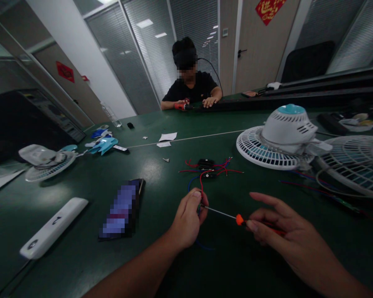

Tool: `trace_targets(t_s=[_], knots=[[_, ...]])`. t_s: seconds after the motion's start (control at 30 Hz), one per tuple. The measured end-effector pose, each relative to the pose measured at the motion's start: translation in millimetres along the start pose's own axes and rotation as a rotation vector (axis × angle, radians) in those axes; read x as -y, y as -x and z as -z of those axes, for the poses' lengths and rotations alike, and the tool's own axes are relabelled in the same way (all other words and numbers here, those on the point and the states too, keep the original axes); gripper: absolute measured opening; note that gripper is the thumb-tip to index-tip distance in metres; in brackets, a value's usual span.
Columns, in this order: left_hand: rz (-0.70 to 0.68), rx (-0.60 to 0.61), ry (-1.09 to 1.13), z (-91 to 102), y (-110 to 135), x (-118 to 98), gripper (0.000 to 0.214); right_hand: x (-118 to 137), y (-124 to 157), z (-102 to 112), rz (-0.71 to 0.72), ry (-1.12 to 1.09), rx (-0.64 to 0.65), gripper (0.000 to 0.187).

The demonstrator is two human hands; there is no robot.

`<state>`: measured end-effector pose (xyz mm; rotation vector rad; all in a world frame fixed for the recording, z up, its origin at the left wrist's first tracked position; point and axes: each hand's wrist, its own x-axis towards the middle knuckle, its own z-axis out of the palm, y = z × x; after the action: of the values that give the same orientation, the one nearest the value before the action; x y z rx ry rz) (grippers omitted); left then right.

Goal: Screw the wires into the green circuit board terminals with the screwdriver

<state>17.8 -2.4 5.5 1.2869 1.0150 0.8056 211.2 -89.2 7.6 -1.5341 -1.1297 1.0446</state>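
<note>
My left hand [188, 218] is closed in a pinch on a small wired part [199, 209], mostly hidden by the fingers. A red wire [201, 180] and a blue wire run up from it. In my right hand [289, 234] is a screwdriver [240, 219] with an orange and dark handle, gripped between thumb and fingers while the index finger stretches out. Its thin metal shaft points left, and the tip reaches the part at my left fingertips. Just beyond lie small black modules [206, 164] with red and blue wires.
A phone [121, 211] and a white plastic housing [54, 227] lie left on the green table [161, 194]. White fan assemblies [286, 132] stand right; another fan part [46, 161] lies far left. Across the table, a person [189, 87] holds a red tool [180, 106].
</note>
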Motion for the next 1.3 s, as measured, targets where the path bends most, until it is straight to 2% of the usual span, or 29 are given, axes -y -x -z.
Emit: trace_targets(t_s=[0.4, 0.57, 0.83, 0.93, 1.1, 1.3], knots=[[0.013, -0.014, 0.009, -0.2, -0.3, -0.8, 0.036, 0.7, -0.6, 0.9, -0.025, 0.058, -0.006, 0.059], [0.031, -0.055, -0.033, -1.1, 1.0, -2.4, 0.036, 1.6, -0.3, 0.6, -0.015, 0.038, -0.013, 0.056], [0.002, -0.051, -0.007, -3.6, 2.4, -3.1, 0.039, 2.8, 5.9, -3.0, -0.041, -0.001, -0.119, 0.059], [-0.012, -0.033, -0.003, -3.8, 3.6, 0.7, 0.040, -3.0, 8.6, -0.2, -0.038, -0.150, -0.136, 0.050], [-0.023, -0.001, 0.011, -3.4, 4.8, 5.3, 0.039, -12.0, 8.4, 9.0, -0.054, -0.541, -0.027, 0.032], [-0.005, -0.010, 0.023, -4.0, 4.8, 2.8, 0.041, -10.8, 10.5, 4.8, -0.038, -0.570, -0.124, 0.023]])
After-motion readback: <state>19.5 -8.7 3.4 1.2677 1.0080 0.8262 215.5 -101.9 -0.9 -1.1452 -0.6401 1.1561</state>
